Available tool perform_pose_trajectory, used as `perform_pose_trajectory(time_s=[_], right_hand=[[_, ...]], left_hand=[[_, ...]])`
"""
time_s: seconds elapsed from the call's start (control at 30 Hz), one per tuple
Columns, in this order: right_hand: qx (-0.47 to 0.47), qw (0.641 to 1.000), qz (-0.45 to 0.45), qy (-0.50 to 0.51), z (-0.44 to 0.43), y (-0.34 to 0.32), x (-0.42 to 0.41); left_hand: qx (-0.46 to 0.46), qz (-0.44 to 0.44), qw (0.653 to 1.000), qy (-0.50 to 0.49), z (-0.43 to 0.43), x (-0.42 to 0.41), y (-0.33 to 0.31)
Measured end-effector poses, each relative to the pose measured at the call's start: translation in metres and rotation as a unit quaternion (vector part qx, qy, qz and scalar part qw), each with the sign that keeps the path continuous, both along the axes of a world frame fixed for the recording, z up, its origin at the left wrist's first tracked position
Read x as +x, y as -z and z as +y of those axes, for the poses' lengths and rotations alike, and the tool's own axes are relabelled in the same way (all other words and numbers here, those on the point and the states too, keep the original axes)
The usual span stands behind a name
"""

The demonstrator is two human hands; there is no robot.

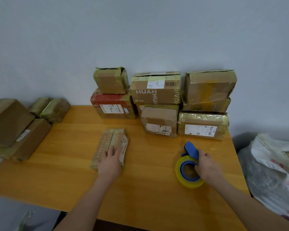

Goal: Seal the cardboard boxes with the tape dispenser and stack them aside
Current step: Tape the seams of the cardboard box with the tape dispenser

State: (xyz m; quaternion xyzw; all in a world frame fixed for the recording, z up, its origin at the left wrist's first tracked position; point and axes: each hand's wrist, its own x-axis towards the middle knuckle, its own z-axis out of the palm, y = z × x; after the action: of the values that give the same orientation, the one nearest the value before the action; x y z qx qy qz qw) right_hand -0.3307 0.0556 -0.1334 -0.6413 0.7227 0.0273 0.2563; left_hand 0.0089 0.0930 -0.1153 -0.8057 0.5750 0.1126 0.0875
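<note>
Head view: left hand (110,162) flat on box (110,140), right hand (207,165) around tape dispenser (185,166) near table edge (235,147).

A: What covers the person's hands?
B: The left hand (110,161) and the right hand (207,165) are both bare.
A: And higher up the arms?
B: The left forearm (83,202) and the right forearm (245,202) are bare too, all the way to the near edge of view.

Soft, even indoor light fell from above; faint glare sheened the table (65,155), motion blur smeared the right hand (207,165), and wide-angle edges bowed.
</note>
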Motion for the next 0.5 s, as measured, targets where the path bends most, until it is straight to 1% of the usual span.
perform_pose_trajectory(time_s=[0.07,0.13,0.2,0.27,0.3,0.37,0.43,0.5], right_hand=[[0.000,1.000,0.000,0.017,-0.005,-0.001,0.007],[-0.020,0.999,0.017,0.029,-0.010,-0.005,0.014],[-0.063,0.997,0.033,0.037,-0.018,-0.012,0.025],[-0.104,0.993,0.033,0.036,-0.030,-0.021,0.045],[-0.117,0.992,0.022,0.035,-0.038,-0.025,0.057],[-0.146,0.988,-0.030,0.051,-0.055,-0.032,0.080],[-0.173,0.976,-0.101,0.088,-0.071,-0.038,0.098],[-0.181,0.963,-0.149,0.132,-0.086,-0.042,0.110]], left_hand=[[0.014,-0.004,1.000,-0.027,-0.009,0.016,-0.002],[0.014,-0.002,0.999,-0.042,-0.022,0.025,-0.004],[-0.021,-0.004,1.000,-0.016,-0.038,0.025,-0.008],[-0.082,0.030,0.995,0.038,-0.057,0.015,-0.013],[-0.114,0.072,0.990,0.050,-0.069,0.007,-0.017],[-0.153,0.191,0.969,0.044,-0.096,-0.010,-0.025],[-0.155,0.315,0.936,0.021,-0.124,-0.026,-0.031],[-0.153,0.408,0.900,-0.013,-0.147,-0.037,-0.034]])
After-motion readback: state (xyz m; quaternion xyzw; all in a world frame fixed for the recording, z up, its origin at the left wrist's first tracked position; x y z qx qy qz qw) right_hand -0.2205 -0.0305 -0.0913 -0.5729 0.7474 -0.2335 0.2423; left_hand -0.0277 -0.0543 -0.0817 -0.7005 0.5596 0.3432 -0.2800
